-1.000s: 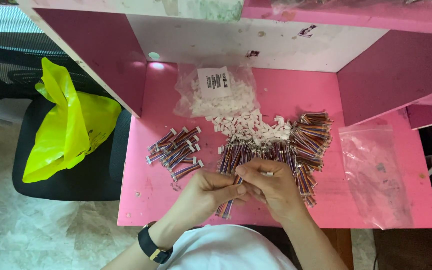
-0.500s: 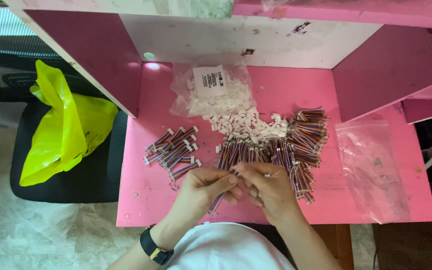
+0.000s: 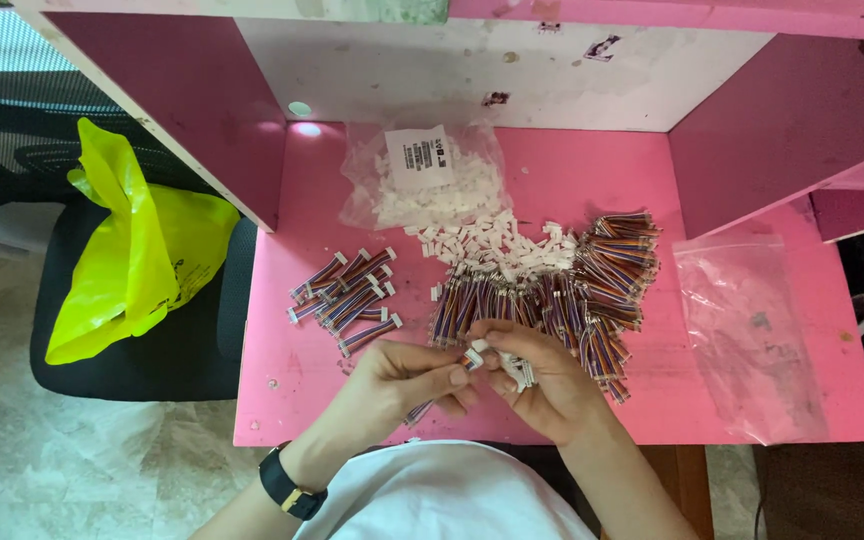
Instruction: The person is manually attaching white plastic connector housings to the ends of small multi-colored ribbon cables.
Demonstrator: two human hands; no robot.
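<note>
Your left hand pinches a short multicoloured wire lead between thumb and fingers, its loose end hanging down toward you. Your right hand is closed around a few small white connector housings, fingertips meeting the left hand's at the lead's upper end. Just beyond your right hand lies a broad heap of unfinished wire leads, with loose white housings scattered behind it. Beyond those sits a clear bag of housings. Past your left hand rests a smaller pile of leads with white ends. An empty clear bag lies right of your right hand on the pink tabletop. A yellow bag sits on the chair at far left.
</note>
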